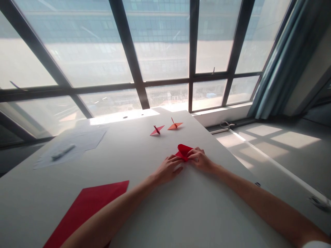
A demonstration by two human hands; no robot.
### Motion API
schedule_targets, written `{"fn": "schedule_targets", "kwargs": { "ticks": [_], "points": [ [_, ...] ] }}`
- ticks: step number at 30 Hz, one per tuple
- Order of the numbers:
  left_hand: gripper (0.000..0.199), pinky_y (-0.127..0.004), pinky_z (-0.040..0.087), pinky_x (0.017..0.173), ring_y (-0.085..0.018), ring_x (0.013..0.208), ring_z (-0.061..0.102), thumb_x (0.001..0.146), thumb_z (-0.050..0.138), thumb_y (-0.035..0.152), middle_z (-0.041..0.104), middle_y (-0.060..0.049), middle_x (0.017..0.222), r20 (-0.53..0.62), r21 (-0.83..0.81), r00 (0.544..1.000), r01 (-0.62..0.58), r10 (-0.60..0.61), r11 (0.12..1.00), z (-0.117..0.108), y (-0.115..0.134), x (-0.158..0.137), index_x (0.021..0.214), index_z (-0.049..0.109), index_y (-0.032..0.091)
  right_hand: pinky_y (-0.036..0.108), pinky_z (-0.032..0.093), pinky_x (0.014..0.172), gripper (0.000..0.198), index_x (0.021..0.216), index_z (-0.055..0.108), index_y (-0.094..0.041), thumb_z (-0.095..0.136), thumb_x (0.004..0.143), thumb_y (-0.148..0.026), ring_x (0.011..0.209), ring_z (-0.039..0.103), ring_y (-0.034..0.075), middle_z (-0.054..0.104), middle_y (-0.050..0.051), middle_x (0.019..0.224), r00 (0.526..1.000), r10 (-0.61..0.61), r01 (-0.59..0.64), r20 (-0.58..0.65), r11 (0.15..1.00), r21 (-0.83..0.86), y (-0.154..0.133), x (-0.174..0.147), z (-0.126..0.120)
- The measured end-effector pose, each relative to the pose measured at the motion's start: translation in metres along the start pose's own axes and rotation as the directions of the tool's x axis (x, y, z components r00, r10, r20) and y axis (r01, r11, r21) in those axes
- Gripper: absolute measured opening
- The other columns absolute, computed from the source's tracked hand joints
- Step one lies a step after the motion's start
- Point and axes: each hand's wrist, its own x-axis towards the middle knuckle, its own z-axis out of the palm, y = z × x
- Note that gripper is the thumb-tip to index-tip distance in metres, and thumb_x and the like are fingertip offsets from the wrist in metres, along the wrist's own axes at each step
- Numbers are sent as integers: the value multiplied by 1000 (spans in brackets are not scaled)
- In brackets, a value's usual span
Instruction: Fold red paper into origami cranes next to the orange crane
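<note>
A partly folded piece of red origami paper (183,150) lies on the white table (144,158), with one rounded flap standing up at its far side. My right hand (201,160) pinches its right part between thumb and fingers. On the near left edge of the paper rest the fingertips of my left hand (169,168), its thumb spread away from them toward me. The fingers cover part of the folds. Beyond my hands stand two folded paper cranes, a pink-red crane (157,130) and an orange crane (176,125) to its right.
A large red sheet (90,203) lies partly under my left forearm. At the far left, thin white sheets (88,139) carry a grey, pen-like object (63,152). Behind the table rise framed windows (165,62); a blue-grey curtain (279,69) hangs at the right. The table's right edge is near my right forearm.
</note>
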Motion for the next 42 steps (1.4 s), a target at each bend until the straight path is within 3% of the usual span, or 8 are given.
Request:
{"fn": "schedule_targets", "kwargs": {
  "ticks": [12,19,26,32,42],
  "points": [
    [35,-40,38,110,-28,122,54,91,54,30,63,-5,129,-7,-9,998,-61,61,998,-5,-1,2,124,66,28,43,34,95,17,92,77,-27,61,88,-22,111,52,26,69,2,111,999,3,-2,46,1000,-27,5,3,5],
    [33,-42,32,116,-33,126,50,91,51,25,64,-4,130,85,-74,994,69,-63,995,-15,10,6,117,70,21,41,35,95,18,92,75,-26,57,90,-23,109,53,25,70,3,105,999,45,-46,-25,998,-39,2,11,13],
    [35,-40,37,111,-27,121,55,92,49,24,65,-4,126,-18,-74,995,-98,97,992,-7,-7,3,120,69,26,40,34,94,15,91,75,-27,60,89,-24,109,53,25,69,3,105,998,58,-58,-21,998,-31,1,13,15],
    [35,-39,38,111,-25,121,54,89,53,21,65,-4,124,2,-83,999,-45,45,996,-4,-13,3,120,69,28,41,34,93,15,93,74,-28,64,85,-22,113,50,27,68,2,112,998,6,-3,55,998,-55,3,12,12],
    [40,-40,37,112,-29,126,50,92,45,18,59,-7,134,14,-3,988,-153,153,988,-6,-14,2,128,63,21,39,36,90,18,97,72,-28,57,89,-21,112,50,27,65,2,115,999,5,-1,42,996,-95,4,12,16]
  ]
}}
